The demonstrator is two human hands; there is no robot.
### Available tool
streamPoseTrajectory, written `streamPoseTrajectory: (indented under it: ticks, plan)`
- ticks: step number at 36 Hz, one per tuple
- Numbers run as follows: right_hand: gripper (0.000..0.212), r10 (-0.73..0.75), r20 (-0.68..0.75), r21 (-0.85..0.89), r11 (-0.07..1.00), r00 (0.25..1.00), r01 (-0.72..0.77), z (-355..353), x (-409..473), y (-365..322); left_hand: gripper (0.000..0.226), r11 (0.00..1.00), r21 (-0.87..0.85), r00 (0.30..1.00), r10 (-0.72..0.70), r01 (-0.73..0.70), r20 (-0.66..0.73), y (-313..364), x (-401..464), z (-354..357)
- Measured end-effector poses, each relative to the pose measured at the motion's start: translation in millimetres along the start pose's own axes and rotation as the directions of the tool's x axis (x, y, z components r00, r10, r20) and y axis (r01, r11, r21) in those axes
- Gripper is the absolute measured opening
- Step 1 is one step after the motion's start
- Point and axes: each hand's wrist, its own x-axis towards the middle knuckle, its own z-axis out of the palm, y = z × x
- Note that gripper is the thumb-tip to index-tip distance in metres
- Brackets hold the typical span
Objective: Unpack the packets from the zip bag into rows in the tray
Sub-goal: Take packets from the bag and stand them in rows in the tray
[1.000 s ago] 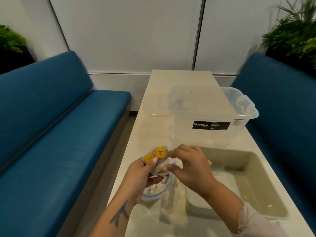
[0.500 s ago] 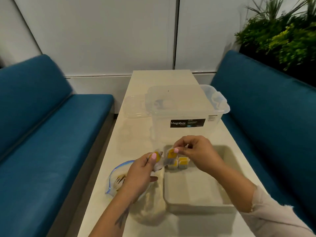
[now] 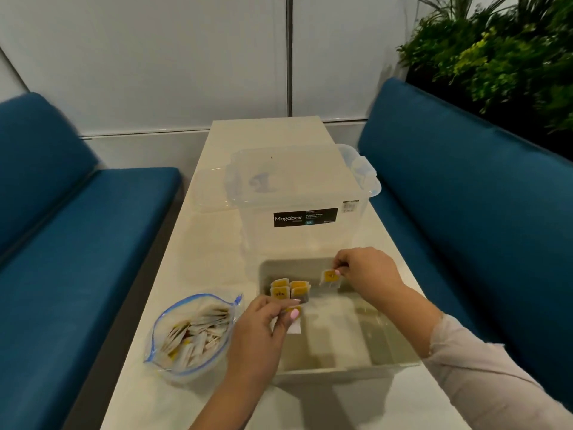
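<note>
A beige tray (image 3: pixel 344 366) sits on the white table in front of me. A few yellow-labelled packets (image 3: pixel 290 290) stand together at its far left corner. My right hand (image 3: pixel 367 271) pinches another yellow-labelled packet (image 3: pixel 330 277) by its top, low against the tray's far wall to the right of them. My left hand (image 3: pixel 263 328) pinches a packet (image 3: pixel 294 325) over the tray's left rim. An open zip bag (image 3: pixel 192 332) with a blue seal lies left of the tray and holds several packets.
A clear Megabox storage box (image 3: pixel 302 193) with its lid on stands just behind the tray. A second clear lid (image 3: pixel 207 190) lies to the box's left. Blue benches run along both sides of the narrow table (image 3: pixel 173 392). Plants stand at the far right.
My right hand has carried its packet rightward along the tray's far wall, away from the standing packets. My left hand has moved right from the zip bag to the tray's left rim.
</note>
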Motion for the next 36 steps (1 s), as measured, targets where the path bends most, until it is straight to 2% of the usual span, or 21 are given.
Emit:
streamPoseTrajectory:
  ticks: [4, 7, 10, 21, 29, 34, 36]
  plan:
    - [0.02, -0.022, 0.017, -0.089, 0.996, 1.0, 0.024, 21, 13, 4, 0.011, 0.996, 0.064, 0.998, 0.06, -0.06, 0.002, -8, -4, 8]
    - [0.022, -0.02, 0.047, -0.118, 0.993, 0.999, 0.026, 31, 22, 1, 0.023, 0.989, 0.1, 0.994, 0.112, -0.11, -0.015, -11, -7, 13]
    - [0.023, -0.031, 0.061, -0.147, 0.988, 0.998, 0.04, 41, 27, -1, 0.024, 0.982, 0.134, 0.99, 0.137, -0.131, -0.034, -13, -8, 16]
    - [0.021, -0.042, 0.053, -0.107, 0.993, 0.998, 0.048, 56, 31, 2, 0.026, 0.978, 0.17, 0.992, 0.126, -0.12, -0.029, -12, -8, 17]
    - [0.019, -0.084, 0.016, -0.16, 0.983, 0.996, 0.085, 59, 31, 2, 0.029, 0.974, 0.196, 0.993, 0.115, -0.111, -0.009, -11, -8, 15]
    - [0.017, -0.108, -0.022, -0.163, 0.981, 0.994, 0.103, 59, 29, 6, 0.034, 0.979, 0.18, 0.996, 0.092, -0.092, 0.005, -6, -9, 12]
    - [0.016, -0.11, -0.032, -0.152, 0.983, 0.993, 0.104, 59, 29, 6, 0.029, 0.987, 0.151, 0.998, 0.059, -0.059, 0.009, -1, -9, 10]
